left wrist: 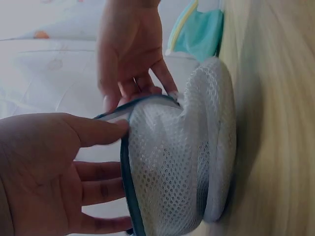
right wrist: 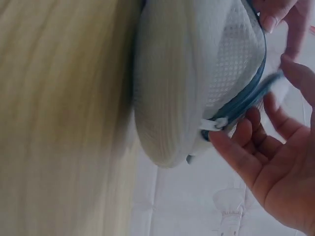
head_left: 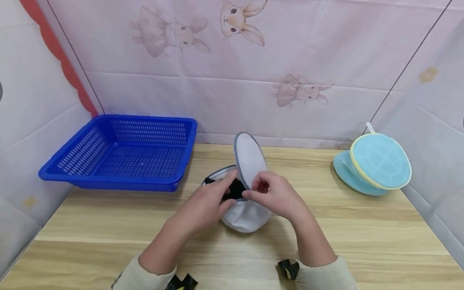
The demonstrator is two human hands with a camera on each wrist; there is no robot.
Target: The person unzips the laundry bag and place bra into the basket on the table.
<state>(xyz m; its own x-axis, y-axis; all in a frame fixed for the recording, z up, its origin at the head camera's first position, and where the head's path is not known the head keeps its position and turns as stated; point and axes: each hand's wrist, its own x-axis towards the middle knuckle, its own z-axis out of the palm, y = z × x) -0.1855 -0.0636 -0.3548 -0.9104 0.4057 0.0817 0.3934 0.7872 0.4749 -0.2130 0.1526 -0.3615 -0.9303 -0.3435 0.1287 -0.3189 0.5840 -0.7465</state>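
A white mesh laundry bag [head_left: 246, 217] with a blue-grey zippered edge stands on the table, its round lid [head_left: 250, 157] raised. Black cloth [head_left: 235, 189] shows inside the opening. My left hand [head_left: 208, 199] is at the opening's left side, fingers fairly straight and spread; in the left wrist view its thumb [left wrist: 106, 132] touches the zippered rim. With thumb and curled fingers, my right hand [head_left: 277, 193] holds the lid's lower edge. Its thumb lies by the white zipper pull [right wrist: 212, 124] in the right wrist view.
A blue plastic basket [head_left: 177, 183] with slotted walls stands at the back left of the wooden table [head_left: 362, 241]. At the back right sits a light-blue mesh bag [head_left: 380, 161] with yellow trim. A rabbit-print cloth [head_left: 217, 92] hangs behind.
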